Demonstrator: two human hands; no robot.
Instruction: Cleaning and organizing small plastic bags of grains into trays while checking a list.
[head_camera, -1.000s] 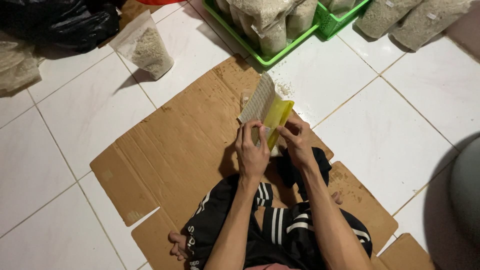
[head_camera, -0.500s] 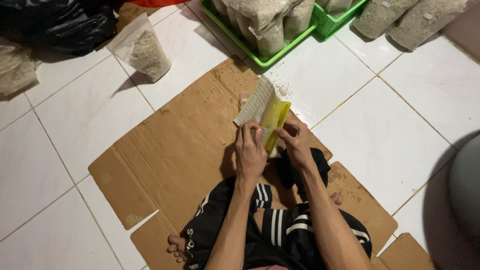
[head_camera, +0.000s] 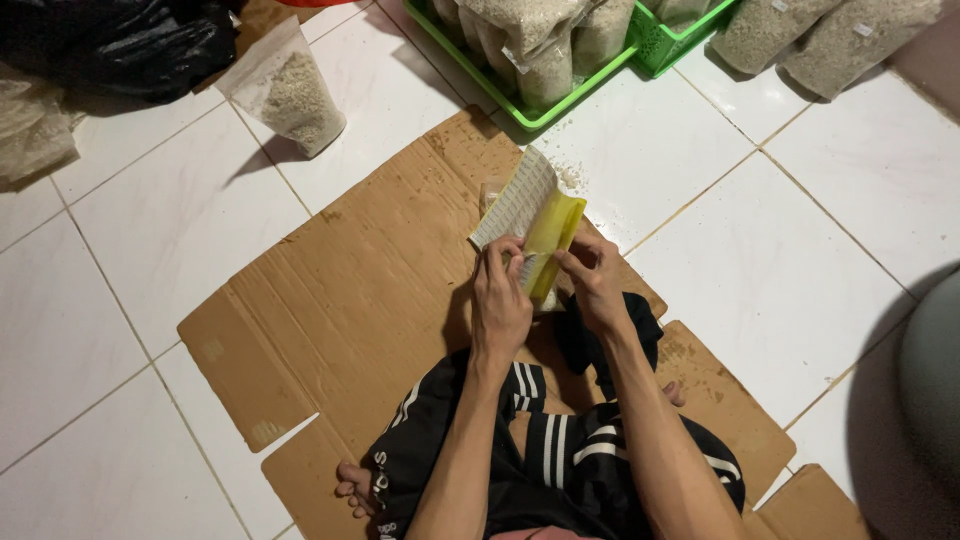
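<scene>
While the person sits cross-legged on a flattened cardboard sheet (head_camera: 340, 300), both hands meet just above the knees, over the sheet's right half. The left hand (head_camera: 500, 300) is closed in a pinch on the lower edge of a white sticker sheet (head_camera: 515, 200) covered in rows of small labels, which stands tilted up and away from the body. The right hand (head_camera: 592, 280) is closed with its fingertips on a yellow backing strip (head_camera: 552, 235) lying against the white sheet's right side. Nothing stands between the hands and the view.

Beyond the cardboard's far edge sits a green plastic crate (head_camera: 520, 112) packed with clear bags of pale grain (head_camera: 545, 60); a few spilled grains lie on the white tile floor (head_camera: 800, 250) just beside that edge. Far right of the crate lie two more filled clear bags (head_camera: 820, 40). Left of the crate, off the cardboard's far left corner, a single clear bag (head_camera: 290, 95), partly filled, stands upright. Further left lies a black plastic bag (head_camera: 120, 45).
</scene>
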